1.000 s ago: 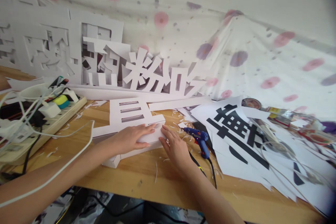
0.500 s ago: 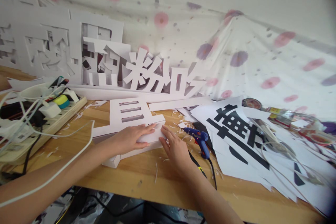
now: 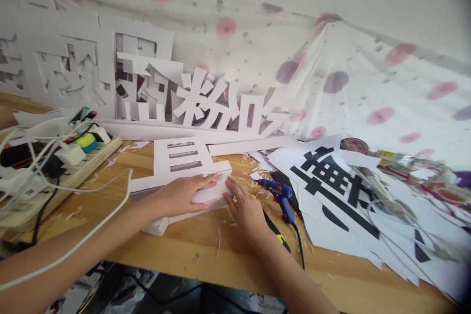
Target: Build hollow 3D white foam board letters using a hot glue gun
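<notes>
A white three-dimensional letter (image 3: 178, 159), seemingly of foam board, lies on the wooden table with three slots in its face. My left hand (image 3: 184, 194) rests across its near bar, thumb at the front edge and fingers towards the back edge. Against the right end of the same bar, my right hand (image 3: 245, 208) has its fingers bent, the thumb near the front side wall. Between them the two hands hold the letter. A blue glue gun (image 3: 279, 194) lies just right of my right hand, beside a black and yellow tool (image 3: 277, 233) partly covered by that hand.
Cut-out white letters (image 3: 208, 100) and sheets stand along the back. Left is a power strip (image 3: 79, 171) with tangled cables; one white cable (image 3: 91, 233) crosses above my left forearm. Printed paper (image 3: 331, 186) covers the right side. White scraps litter the wooden table (image 3: 176, 260).
Both hands keep almost the same place on the letter, with only a very slight shift of the fingers. The letter and the glue gun have not visibly moved.
</notes>
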`<state>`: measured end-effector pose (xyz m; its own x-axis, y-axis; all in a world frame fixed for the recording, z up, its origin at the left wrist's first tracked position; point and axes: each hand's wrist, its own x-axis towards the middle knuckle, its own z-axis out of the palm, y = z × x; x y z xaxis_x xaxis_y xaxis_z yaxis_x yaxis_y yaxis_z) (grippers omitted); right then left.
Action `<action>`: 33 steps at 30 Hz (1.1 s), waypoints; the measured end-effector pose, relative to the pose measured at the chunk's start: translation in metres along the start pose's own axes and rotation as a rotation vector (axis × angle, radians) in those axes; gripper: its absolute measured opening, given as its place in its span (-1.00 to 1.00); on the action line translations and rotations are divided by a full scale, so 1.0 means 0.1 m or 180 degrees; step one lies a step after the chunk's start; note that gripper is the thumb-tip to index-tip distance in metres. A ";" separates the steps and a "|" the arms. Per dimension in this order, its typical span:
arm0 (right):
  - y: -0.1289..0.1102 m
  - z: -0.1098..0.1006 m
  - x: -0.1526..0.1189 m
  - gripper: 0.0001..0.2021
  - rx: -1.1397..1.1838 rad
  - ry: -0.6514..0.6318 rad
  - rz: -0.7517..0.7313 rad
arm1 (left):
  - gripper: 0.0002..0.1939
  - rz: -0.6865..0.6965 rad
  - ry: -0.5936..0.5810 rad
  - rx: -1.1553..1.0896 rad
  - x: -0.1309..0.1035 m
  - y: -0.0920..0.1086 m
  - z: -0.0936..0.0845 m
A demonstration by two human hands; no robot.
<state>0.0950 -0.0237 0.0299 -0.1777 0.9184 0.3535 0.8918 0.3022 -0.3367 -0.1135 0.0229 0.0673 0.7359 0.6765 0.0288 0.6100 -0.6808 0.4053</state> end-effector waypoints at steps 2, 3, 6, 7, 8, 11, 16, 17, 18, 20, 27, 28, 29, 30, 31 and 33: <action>0.00 0.00 0.00 -0.69 0.0013 -0.0013 0.0029 | -0.39 -0.0010 0.0008 -0.0002 0.00 0.01 0.00; 0.00 0.00 0.00 -0.69 0.0026 -0.0014 0.0041 | -0.38 -0.0013 0.0009 -0.0018 0.00 0.01 0.00; 0.00 0.00 0.00 -0.69 0.0067 0.0010 0.0036 | -0.34 -0.0028 0.0022 -0.0095 -0.01 0.02 0.00; 0.00 0.00 0.00 -0.69 0.0075 0.0018 0.0031 | -0.34 -0.0035 0.0024 -0.0112 -0.01 0.02 -0.01; 0.00 0.00 0.00 -0.69 0.0077 0.0028 0.0029 | -0.36 -0.0040 0.0027 -0.0115 -0.01 0.02 -0.01; 0.00 0.00 0.00 -0.69 0.0062 0.0034 0.0028 | -0.39 -0.0033 0.0035 -0.0107 -0.01 0.01 -0.01; 0.00 -0.01 -0.01 -0.68 0.0049 0.0000 0.0049 | -0.36 -0.0016 0.0064 -0.0160 -0.01 0.00 0.00; 0.01 -0.02 -0.01 -0.68 0.0057 -0.0018 0.0039 | -0.34 -0.0030 0.0060 -0.0179 -0.01 0.00 0.00; 0.01 -0.01 -0.01 -0.66 0.0070 -0.0033 0.0019 | -0.32 -0.0048 0.0059 -0.0202 -0.01 0.00 0.00; 0.03 -0.01 -0.01 -0.62 0.0098 -0.0053 -0.0046 | -0.30 -0.0066 0.0055 -0.0229 -0.01 0.00 0.00; 0.06 0.02 0.00 -0.60 0.0104 0.0009 -0.0012 | -0.38 -0.0069 0.0076 -0.0209 0.01 0.00 0.00; 0.06 0.02 0.00 -0.60 0.0117 0.0011 0.0000 | -0.38 -0.0074 0.0076 -0.0202 0.01 0.00 0.00; 0.06 0.02 0.01 -0.60 0.0130 0.0015 0.0010 | -0.38 -0.0079 0.0077 -0.0195 0.01 0.00 0.00; 0.06 0.01 0.01 -0.60 0.0141 0.0021 0.0015 | -0.38 -0.0083 0.0079 -0.0189 0.00 -0.01 0.00; 0.06 0.01 0.01 -0.61 0.0144 0.0035 0.0013 | -0.38 -0.0085 0.0080 -0.0189 0.00 -0.01 0.01; 0.06 0.01 0.01 -0.64 0.0130 0.0072 -0.0006 | -0.36 -0.0085 0.0075 -0.0201 0.00 -0.01 0.01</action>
<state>0.0999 -0.0204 0.0278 -0.1696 0.9119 0.3737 0.8736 0.3146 -0.3712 -0.1138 0.0234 0.0662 0.7121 0.7010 0.0384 0.6090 -0.6440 0.4630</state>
